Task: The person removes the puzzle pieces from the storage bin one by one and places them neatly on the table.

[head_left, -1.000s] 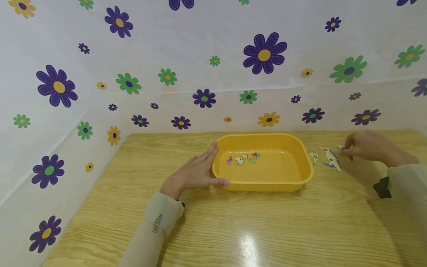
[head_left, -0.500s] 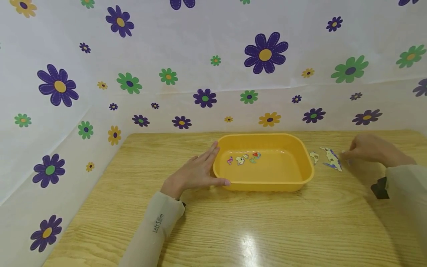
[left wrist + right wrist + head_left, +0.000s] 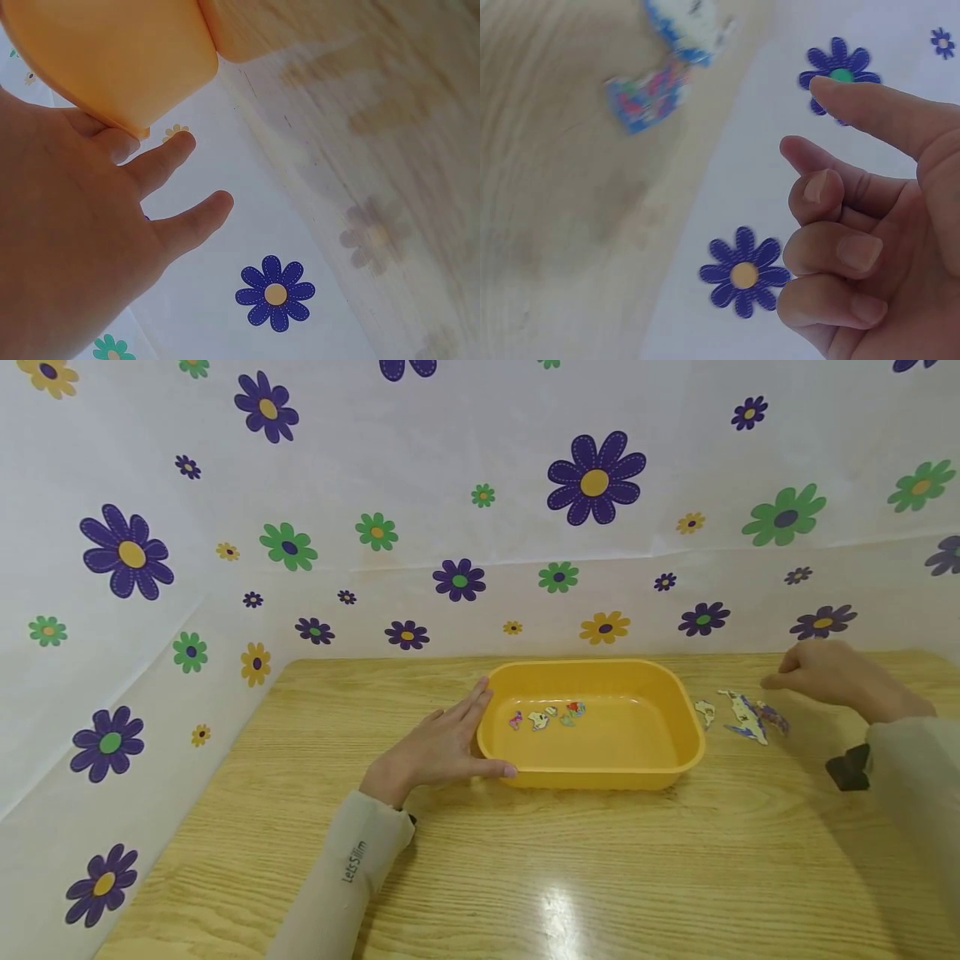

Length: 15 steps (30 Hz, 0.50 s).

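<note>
My left hand (image 3: 435, 747) rests against the left end of a yellow plastic tray (image 3: 592, 780), fingers spread and fairly straight, thumb along its front wall. In the left wrist view that hand (image 3: 79, 217) touches the tray's edge (image 3: 97, 109). Several small flat printed cut-outs (image 3: 538, 721) lie inside the tray. To its right, a long pale-and-blue cut-out (image 3: 747, 718) lies beside a multicoloured cut-out (image 3: 649, 97) and a small pale cut-out (image 3: 706, 713). My right hand (image 3: 832, 677) hovers just behind them, holding nothing; thumb and index finger are apart, other fingers loosely curled.
The pale wood-grain table (image 3: 480, 868) reaches back to a white flower-printed cloth (image 3: 465, 518) hung behind and at the left. A dark object (image 3: 851, 768) sits at the right sleeve's cuff.
The right hand sets down the multicoloured cut-out against the long one, lets go, and lifts back from it. Left hand and tray stay where they were.
</note>
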Tool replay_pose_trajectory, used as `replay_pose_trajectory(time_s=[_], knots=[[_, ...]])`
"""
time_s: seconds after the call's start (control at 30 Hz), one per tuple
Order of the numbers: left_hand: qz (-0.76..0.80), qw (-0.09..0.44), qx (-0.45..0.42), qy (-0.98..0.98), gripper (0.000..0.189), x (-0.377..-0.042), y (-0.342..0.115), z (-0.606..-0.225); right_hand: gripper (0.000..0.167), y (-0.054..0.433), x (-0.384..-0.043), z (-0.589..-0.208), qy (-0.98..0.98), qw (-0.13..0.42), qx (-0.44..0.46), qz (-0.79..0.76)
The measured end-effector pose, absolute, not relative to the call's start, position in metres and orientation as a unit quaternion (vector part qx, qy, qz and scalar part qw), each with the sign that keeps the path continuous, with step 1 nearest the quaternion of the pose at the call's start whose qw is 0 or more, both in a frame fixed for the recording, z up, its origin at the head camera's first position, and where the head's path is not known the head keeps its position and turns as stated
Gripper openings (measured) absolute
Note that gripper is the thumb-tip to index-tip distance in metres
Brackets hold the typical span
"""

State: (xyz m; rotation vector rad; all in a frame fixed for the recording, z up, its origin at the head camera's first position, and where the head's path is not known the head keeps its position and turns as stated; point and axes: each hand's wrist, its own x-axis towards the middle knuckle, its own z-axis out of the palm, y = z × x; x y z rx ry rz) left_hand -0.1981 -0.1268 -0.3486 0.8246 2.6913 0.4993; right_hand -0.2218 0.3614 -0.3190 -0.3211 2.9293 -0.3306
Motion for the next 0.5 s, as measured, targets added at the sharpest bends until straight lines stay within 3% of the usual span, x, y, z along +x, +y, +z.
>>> replay_pose_trajectory(time_s=[0.5], knots=[[0.174, 0.142, 0.288, 0.931, 0.114, -0.198, -0.127, -0.348, 0.026, 0.316, -0.227, -0.296, 0.975, 0.037, -0.134, -0.171]])
